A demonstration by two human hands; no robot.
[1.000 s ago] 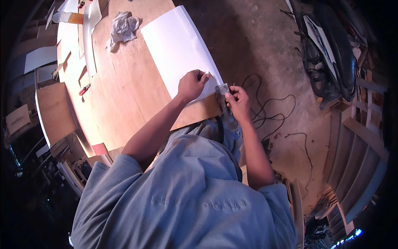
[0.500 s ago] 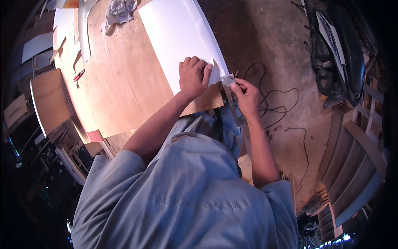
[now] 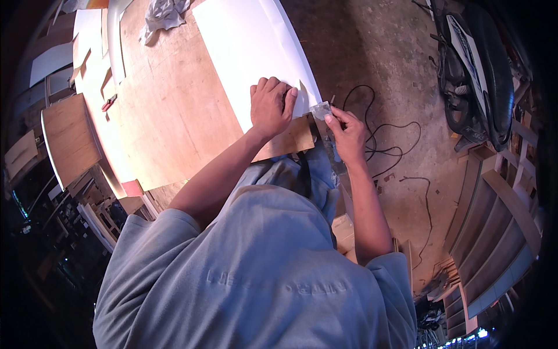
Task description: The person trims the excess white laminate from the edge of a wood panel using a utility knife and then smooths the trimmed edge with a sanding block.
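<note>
1. the left hand [image 3: 271, 107] lay palm down on a large, smooth white rectangular sheet [image 3: 247, 43], near the sheet's lower right corner, with its thumb held a little apart from the fingers. its fingertips were turned out of view, so i could not tell whether they pinched anything.
2. the right hand [image 3: 350, 135] held a small, flat, squarish grey piece [image 3: 321, 110] between thumb and fingers in a narrow grip. that piece sat at the sheet's lower right corner, just beside the left hand.
3. the white sheet rested on a broad, light brown plywood tabletop [image 3: 165, 104], running along the tabletop's right side, and bare wood showed below its lower edge.
4. a crumpled, pale grey cloth [image 3: 164, 16] lay on the plywood to the left of the sheet's upper end.
5. a small red-handled tool [image 3: 108, 103] lay well apart from both hands, toward the tabletop's left side.
6. the person wore a grey-blue short-sleeved shirt [image 3: 256, 256].
7. to the right, a thin black cord [image 3: 361, 86] looped over the brown, stained floor [image 3: 407, 87], and beyond it stood a black and white motorcycle [image 3: 485, 75].
</note>
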